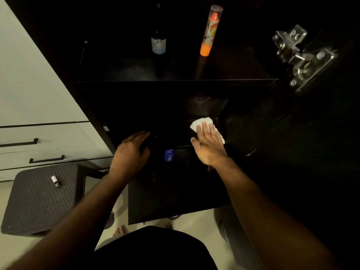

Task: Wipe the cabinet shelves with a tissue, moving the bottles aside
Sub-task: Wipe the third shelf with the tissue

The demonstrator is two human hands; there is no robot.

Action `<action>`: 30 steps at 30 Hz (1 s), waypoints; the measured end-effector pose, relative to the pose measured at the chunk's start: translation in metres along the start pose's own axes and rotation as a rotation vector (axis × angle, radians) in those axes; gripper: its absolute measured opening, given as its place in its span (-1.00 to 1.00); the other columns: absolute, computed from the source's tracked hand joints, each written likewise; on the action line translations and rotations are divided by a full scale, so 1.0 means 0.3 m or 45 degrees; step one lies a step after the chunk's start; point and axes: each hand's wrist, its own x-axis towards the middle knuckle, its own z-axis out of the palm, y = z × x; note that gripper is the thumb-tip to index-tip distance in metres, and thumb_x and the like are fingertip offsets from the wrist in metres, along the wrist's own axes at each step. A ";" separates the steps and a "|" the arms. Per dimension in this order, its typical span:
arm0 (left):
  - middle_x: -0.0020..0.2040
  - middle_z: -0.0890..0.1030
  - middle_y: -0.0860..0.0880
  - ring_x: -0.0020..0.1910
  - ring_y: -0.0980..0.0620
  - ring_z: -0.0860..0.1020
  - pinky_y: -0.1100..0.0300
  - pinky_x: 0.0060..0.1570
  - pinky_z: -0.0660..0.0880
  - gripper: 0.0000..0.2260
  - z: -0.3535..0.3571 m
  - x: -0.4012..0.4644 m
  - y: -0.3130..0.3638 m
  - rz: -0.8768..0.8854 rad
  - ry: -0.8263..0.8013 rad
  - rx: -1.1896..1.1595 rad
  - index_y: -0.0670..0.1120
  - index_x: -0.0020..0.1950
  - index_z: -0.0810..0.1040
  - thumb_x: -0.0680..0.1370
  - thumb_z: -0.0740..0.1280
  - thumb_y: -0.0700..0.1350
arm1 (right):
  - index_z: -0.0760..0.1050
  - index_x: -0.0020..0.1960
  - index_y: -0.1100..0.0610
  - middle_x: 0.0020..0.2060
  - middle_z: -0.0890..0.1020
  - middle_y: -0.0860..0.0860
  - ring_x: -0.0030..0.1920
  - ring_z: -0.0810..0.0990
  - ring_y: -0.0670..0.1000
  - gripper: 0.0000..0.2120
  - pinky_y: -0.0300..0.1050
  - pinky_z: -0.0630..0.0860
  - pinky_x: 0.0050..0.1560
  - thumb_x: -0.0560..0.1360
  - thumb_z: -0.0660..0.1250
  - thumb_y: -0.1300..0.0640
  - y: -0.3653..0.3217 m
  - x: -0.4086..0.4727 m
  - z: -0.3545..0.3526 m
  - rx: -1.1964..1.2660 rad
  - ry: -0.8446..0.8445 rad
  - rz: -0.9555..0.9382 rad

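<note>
The right hand [209, 145] lies flat on a white tissue [202, 123], fingers [204, 129] stretched out and close together, pressing it onto a dark middle shelf [175, 137] near that shelf's right end. The tissue is thin, soft and light; it will bunch or tear if dragged by one corner, so a flat palm with even pressure suits it better than a pinch.

The left hand [132, 152] hovers at the shelf's left part, fingers loosely curled and slightly spread; it seems to hold nothing, though the gloom makes that hard to confirm.

A small blue bottle [169, 155] stands just below the shelf's front edge, between the two hands. It looks light and smooth, best taken around its body.

On the upper shelf [175, 79] a dark labelled bottle [158, 41] and a tall orange tube [209, 32] stand apart toward the back; both are narrow and likely to tip, so grip them low.

Open room lies leftward along the middle shelf; the right side wall and the door hinge [302, 55] close off the other side.
</note>
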 end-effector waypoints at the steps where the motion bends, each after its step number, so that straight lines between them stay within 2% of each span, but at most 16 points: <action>1: 0.42 0.43 -0.12 0.37 -0.14 0.41 0.03 0.30 0.35 -0.55 0.000 -0.009 -0.001 0.003 0.000 0.008 -0.10 0.45 0.41 0.55 0.33 -0.19 | -0.21 0.60 0.11 0.57 -0.25 0.07 0.55 -0.36 0.07 -0.36 0.05 -0.30 0.54 0.64 -0.10 -0.15 -0.025 0.022 -0.002 0.022 0.006 0.021; 3: 0.42 0.42 -0.12 0.36 -0.14 0.41 0.01 0.29 0.37 -0.56 0.000 -0.029 0.000 0.009 -0.004 0.008 -0.11 0.45 0.40 0.56 0.32 -0.20 | -0.20 0.59 0.13 0.57 -0.25 0.11 0.54 -0.36 0.11 -0.33 0.06 -0.31 0.53 0.62 -0.04 -0.12 -0.096 0.053 0.007 0.073 0.019 -0.004; 6: 0.41 0.42 -0.14 0.35 -0.14 0.42 -0.01 0.28 0.39 -0.56 0.003 -0.043 0.012 0.019 0.000 0.015 -0.11 0.45 0.39 0.56 0.31 -0.19 | -0.16 0.60 0.09 0.58 -0.22 0.06 0.55 -0.35 0.05 -0.35 0.02 -0.31 0.53 0.60 -0.01 -0.07 -0.171 0.017 0.036 0.056 0.045 -0.197; 10: 0.42 0.41 -0.13 0.35 -0.14 0.42 -0.03 0.28 0.40 -0.56 0.001 -0.046 0.010 0.013 -0.018 -0.003 -0.10 0.46 0.38 0.57 0.31 -0.19 | -0.14 0.61 0.06 0.58 -0.22 -0.02 0.54 -0.35 -0.03 -0.39 -0.08 -0.35 0.51 0.64 0.02 -0.01 -0.118 -0.107 0.075 0.031 0.065 -0.329; 13: 0.42 0.41 -0.13 0.35 -0.15 0.41 -0.03 0.29 0.39 -0.56 -0.003 -0.049 -0.002 0.014 -0.024 -0.004 -0.10 0.45 0.39 0.57 0.31 -0.18 | -0.22 0.60 0.08 0.57 -0.28 0.03 0.54 -0.36 0.02 -0.36 -0.02 -0.34 0.53 0.62 -0.02 -0.01 -0.012 -0.116 0.050 -0.083 0.038 -0.131; 16: 0.45 0.39 -0.11 0.40 -0.12 0.37 -0.03 0.33 0.35 -0.55 0.003 -0.055 -0.013 0.004 -0.064 0.016 -0.07 0.47 0.36 0.57 0.31 -0.16 | -0.24 0.59 0.12 0.57 -0.29 0.07 0.54 -0.36 0.06 -0.34 0.04 -0.31 0.54 0.61 -0.05 -0.04 -0.007 -0.042 0.001 -0.040 -0.040 0.037; 19: 0.46 0.37 -0.09 0.42 -0.10 0.35 -0.01 0.35 0.33 -0.53 -0.005 -0.064 -0.015 0.014 -0.104 0.015 -0.04 0.49 0.34 0.58 0.30 -0.14 | -0.22 0.60 0.14 0.57 -0.27 0.10 0.54 -0.36 0.10 -0.32 0.05 -0.32 0.53 0.59 -0.02 -0.06 -0.105 0.018 0.001 0.015 -0.025 0.022; 24: 0.47 0.37 -0.08 0.43 -0.09 0.34 0.03 0.36 0.31 -0.53 -0.032 -0.071 -0.025 0.073 -0.157 0.058 -0.04 0.49 0.34 0.57 0.30 -0.13 | -0.12 0.61 0.08 0.59 -0.21 0.01 0.55 -0.33 0.00 -0.36 -0.03 -0.30 0.53 0.60 0.03 0.02 -0.209 -0.061 0.053 0.066 -0.020 -0.256; 26: 0.46 0.38 -0.09 0.43 -0.11 0.35 0.06 0.38 0.28 -0.52 -0.050 -0.078 -0.042 0.117 -0.190 0.069 -0.06 0.48 0.36 0.55 0.32 -0.15 | -0.14 0.61 0.06 0.59 -0.20 -0.01 0.56 -0.30 -0.02 -0.35 -0.05 -0.28 0.54 0.57 -0.04 -0.01 -0.156 -0.091 0.058 -0.011 -0.025 -0.214; 28: 0.46 0.39 -0.10 0.44 -0.11 0.34 0.09 0.42 0.21 -0.52 -0.066 -0.093 -0.068 0.169 -0.236 0.095 -0.08 0.46 0.39 0.53 0.33 -0.16 | -0.16 0.61 0.07 0.59 -0.20 0.02 0.56 -0.28 0.01 -0.34 -0.04 -0.26 0.54 0.55 -0.09 -0.04 -0.100 -0.085 0.038 -0.072 -0.006 -0.072; 30: 0.47 0.38 -0.10 0.46 -0.09 0.30 0.07 0.46 0.15 -0.51 -0.074 -0.109 -0.095 0.230 -0.271 0.144 -0.05 0.47 0.38 0.54 0.32 -0.13 | -0.17 0.60 0.08 0.59 -0.21 0.05 0.57 -0.28 0.05 -0.38 -0.01 -0.26 0.54 0.61 -0.05 -0.01 -0.098 -0.046 0.007 -0.063 -0.007 0.078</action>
